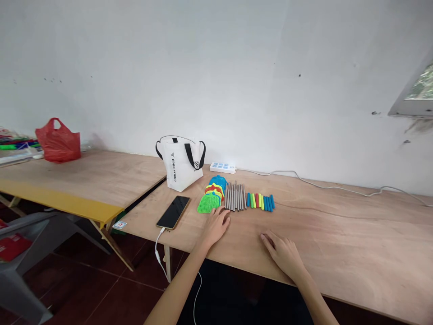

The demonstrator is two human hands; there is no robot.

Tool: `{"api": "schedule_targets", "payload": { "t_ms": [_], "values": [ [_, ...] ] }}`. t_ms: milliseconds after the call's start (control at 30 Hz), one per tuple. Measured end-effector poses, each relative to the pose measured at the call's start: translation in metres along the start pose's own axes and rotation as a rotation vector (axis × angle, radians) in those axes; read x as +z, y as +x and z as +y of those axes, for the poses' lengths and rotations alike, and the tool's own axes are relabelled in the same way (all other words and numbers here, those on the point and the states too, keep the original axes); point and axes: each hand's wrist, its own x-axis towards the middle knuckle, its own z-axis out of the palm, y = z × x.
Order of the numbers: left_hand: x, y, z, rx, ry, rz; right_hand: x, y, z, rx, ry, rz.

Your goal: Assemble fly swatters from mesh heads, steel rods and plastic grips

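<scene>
My left hand (216, 224) rests on the table with fingers apart and holds nothing. Its fingertips reach the near edge of a green mesh fly-swatter head (209, 204). Behind that lie overlapping yellow, red and blue swatter heads (219, 182). Just right of them is a row of several grey metal tubes (236, 197), laid side by side. Farther right, short coloured sticks (260, 201) in blue, green, red and yellow form another row. Lower down, my right hand (283, 253) lies loosely curled on the bare wood near the front edge, holding nothing visible.
A phone (173, 212) with a white cable lies left of my left hand. Behind stand a white bag (182, 164) and a power strip (222, 167), its cord running right along the wall. A second table (101, 174) on the left bears a red plastic bag (59, 142).
</scene>
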Motion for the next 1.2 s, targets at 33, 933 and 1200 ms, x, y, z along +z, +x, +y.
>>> {"api": "schedule_targets", "payload": {
  "t_ms": [33, 933, 1200],
  "values": [
    [-0.0001, 0.0000, 0.0001, -0.003, 0.000, -0.003, -0.0004, 0.0000, -0.0004, -0.001, 0.002, -0.002],
    [0.0012, 0.0018, -0.0010, -0.020, 0.034, -0.034, -0.0020, 0.0004, -0.0015, 0.001, 0.010, -0.030],
    [0.0002, 0.0017, 0.0002, -0.026, 0.035, -0.044, 0.0006, 0.0003, 0.0009, -0.015, 0.000, -0.011]
  ]
}}
